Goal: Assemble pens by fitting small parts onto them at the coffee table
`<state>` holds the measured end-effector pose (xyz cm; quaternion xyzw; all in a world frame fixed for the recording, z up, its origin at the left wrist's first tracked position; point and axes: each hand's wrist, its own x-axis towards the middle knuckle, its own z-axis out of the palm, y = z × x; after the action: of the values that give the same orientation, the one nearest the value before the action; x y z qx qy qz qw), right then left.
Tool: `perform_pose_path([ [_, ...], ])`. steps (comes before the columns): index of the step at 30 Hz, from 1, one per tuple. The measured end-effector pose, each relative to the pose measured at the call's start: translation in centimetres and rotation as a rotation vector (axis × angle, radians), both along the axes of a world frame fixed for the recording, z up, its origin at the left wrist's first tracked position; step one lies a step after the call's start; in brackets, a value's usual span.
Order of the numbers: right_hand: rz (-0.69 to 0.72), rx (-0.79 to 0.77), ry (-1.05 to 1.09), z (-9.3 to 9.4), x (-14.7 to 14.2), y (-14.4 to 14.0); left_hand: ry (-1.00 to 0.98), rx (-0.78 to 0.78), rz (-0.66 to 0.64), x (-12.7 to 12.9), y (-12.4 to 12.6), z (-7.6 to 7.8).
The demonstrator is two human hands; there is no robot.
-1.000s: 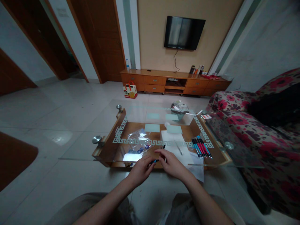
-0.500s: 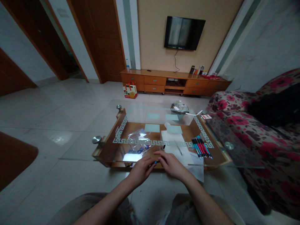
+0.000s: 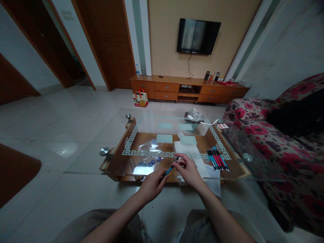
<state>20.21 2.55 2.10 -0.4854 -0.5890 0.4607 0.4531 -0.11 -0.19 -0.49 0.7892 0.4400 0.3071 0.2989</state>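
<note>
Head view, person seated at a glass-topped coffee table (image 3: 118,167) with a wooden lower shelf. Both hands meet over the near edge of the glass, on a single blue pen (image 3: 170,168). Left hand (image 3: 151,185): fingers curled, thumb and forefinger pinching the pen's lower, nearer end. Right hand (image 3: 188,170): fingers bent and drawn together around the upper, farther end, where a dark tip or cap (image 3: 177,158) shows just past the fingertips; whether it grips the barrel or only that end piece cannot be told at this size. Pen's long axis runs on a diagonal, from near-left at the left hand up to far-right at the right hand, lifted clear of the glass as far as can be judged. The two hands are close, with only a short stretch of blue barrel visible between them. Lying just right of the right hand on white paper (image 3: 211,179): a row of finished-looking pens (image 3: 218,159), red, blue and black, roughly parallel, pointing away from the person. The right hand is plainly the nearer one to that row. Left of the hands, a clear plastic bag (image 3: 149,153) with small blue parts inside. Behind the hands, a white box or pad (image 3: 186,147).
</note>
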Motion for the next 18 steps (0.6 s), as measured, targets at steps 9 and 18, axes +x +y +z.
perform_pose_path([
  [9,-0.01,0.007,-0.037,0.4,-0.3,-0.4,0.103,0.011,0.002,-0.2,0.0,-0.5],
  [18,-0.254,0.137,-0.346,0.1,2.4,0.8,-0.037,-0.14,0.154,-0.2,0.3,-0.4],
])
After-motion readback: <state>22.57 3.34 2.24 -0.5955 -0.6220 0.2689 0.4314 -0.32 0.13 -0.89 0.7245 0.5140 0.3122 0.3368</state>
